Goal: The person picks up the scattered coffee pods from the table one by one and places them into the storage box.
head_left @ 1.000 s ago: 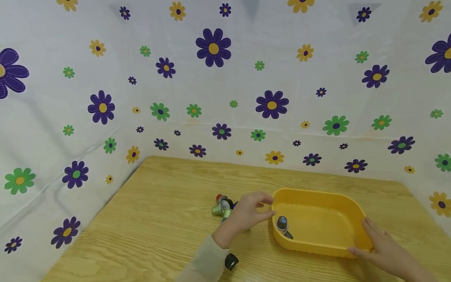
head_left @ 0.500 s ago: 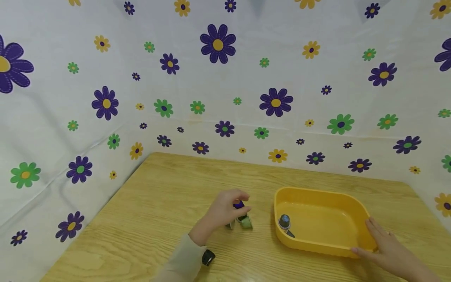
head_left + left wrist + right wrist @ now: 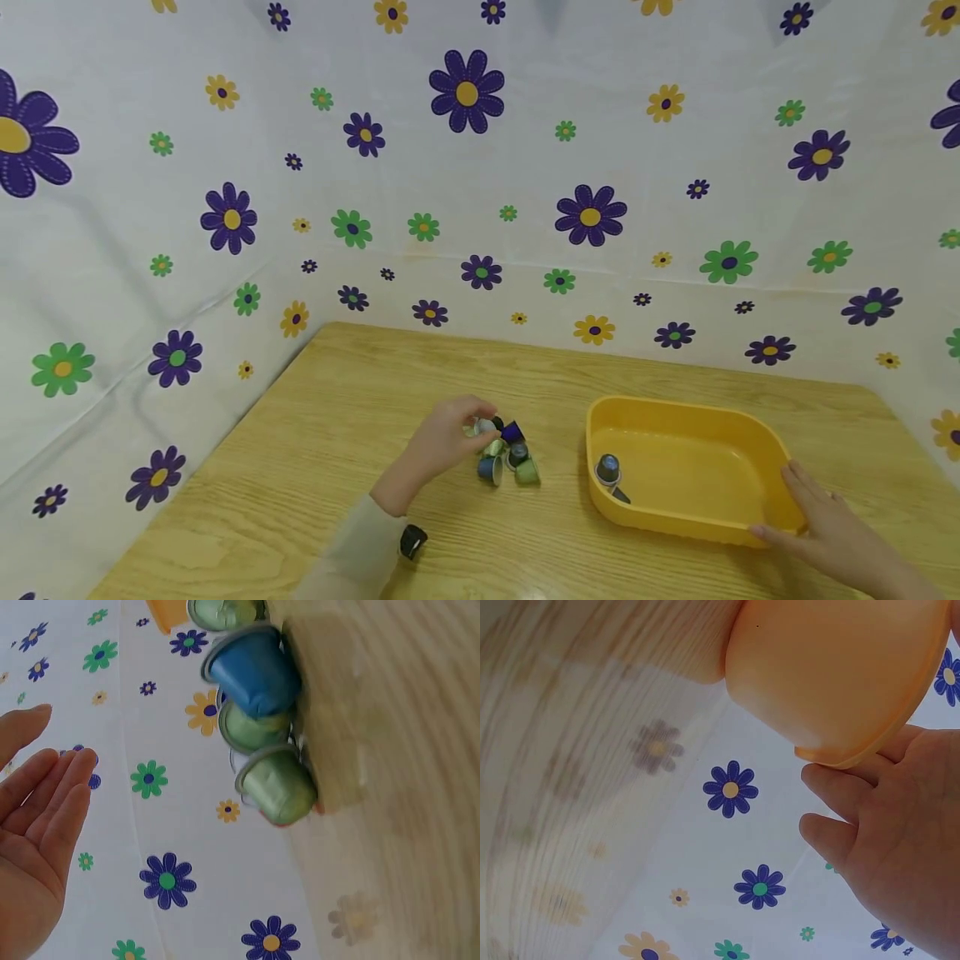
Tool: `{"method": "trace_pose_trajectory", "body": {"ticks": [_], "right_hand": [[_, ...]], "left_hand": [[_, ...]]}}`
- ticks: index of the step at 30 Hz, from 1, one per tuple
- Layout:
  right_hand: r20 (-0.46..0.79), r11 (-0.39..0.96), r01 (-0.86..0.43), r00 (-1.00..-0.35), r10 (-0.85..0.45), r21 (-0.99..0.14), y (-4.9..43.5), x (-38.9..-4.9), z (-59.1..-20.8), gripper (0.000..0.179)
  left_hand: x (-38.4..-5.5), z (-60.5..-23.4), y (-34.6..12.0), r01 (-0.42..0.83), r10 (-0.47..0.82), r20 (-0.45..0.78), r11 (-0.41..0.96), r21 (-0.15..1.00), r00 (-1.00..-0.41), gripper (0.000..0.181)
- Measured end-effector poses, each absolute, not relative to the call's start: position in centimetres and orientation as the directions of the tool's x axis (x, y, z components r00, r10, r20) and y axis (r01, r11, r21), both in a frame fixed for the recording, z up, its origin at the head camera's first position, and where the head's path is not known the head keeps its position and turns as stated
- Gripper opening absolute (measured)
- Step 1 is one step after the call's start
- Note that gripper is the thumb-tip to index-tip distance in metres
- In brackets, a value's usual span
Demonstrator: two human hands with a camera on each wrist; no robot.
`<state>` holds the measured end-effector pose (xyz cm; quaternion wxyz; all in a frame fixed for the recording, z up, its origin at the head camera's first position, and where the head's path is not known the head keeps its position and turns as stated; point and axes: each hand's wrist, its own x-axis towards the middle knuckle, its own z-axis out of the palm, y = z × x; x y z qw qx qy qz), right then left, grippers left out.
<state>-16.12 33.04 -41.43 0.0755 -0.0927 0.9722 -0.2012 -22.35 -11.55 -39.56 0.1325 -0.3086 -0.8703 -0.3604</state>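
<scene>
My left hand (image 3: pixel 447 437) hangs at the left side of a cluster of coffee capsules, thumb and fingers apart with nothing between them. Beneath and beside it lie a blue capsule (image 3: pixel 491 470), a green capsule (image 3: pixel 528 472), a purple capsule (image 3: pixel 513 432) and several others; the hand partly covers some. In the left wrist view the blue and green capsules sit to the right of the fingers. My right hand (image 3: pixel 832 525) rests on the near right corner of a yellow plastic tub (image 3: pixel 697 533), its fingers extended along the outer wall.
Inside the tub, at its left end, are a dark blue-grey capsule (image 3: pixel 608 467) and a small dark piece (image 3: pixel 621 495) beside it. A wooden table (image 3: pixel 390 375) carries everything. White flower-printed sheeting (image 3: pixel 420 175) rises behind and at the sides.
My left hand has moved left from the tub's left rim to the capsule cluster, uncovering capsules on its right. My right hand stays at the tub's corner. The view has shifted slightly.
</scene>
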Motion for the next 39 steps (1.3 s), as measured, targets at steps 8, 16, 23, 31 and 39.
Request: {"method": "trace_pose_trajectory", "body": {"ticks": [8, 16, 23, 31, 39], "right_hand": [[-0.092, 0.898, -0.163, -0.972, -0.218, -0.408, 33.1, -16.1, -41.5, 0.09], [-0.11, 0.897, -0.148, -0.971, -0.211, -0.416, 33.2, -16.2, -41.5, 0.091], [-0.096, 0.896, -0.159, -0.972, -0.217, -0.416, 33.2, -16.2, -41.5, 0.09], [-0.088, 0.888, -0.171, -0.969, -0.229, -0.428, 33.2, -16.2, -41.4, 0.089], [-0.097, 0.896, -0.152, -0.973, -0.211, -0.418, 33.2, -16.2, -41.6, 0.091]], "left_hand": [[-23.9, -39.2, -12.8, 0.626, 0.416, 0.479, 0.619, 0.474, -0.773, 0.02], [-25.1, -39.2, -13.0, 0.579, 0.445, 0.376, 0.69, 0.434, -0.813, 0.022], [-26.5, -40.0, -13.2, 0.575, 0.507, 0.271, 0.725, 0.379, -0.818, 0.019], [-27.1, -40.7, -13.4, 0.535, 0.523, 0.14, 0.763, 0.364, -0.841, 0.016], [-26.9, -40.8, -13.2, 0.516, 0.525, 0.075, 0.782, 0.35, -0.848, 0.021]]}}
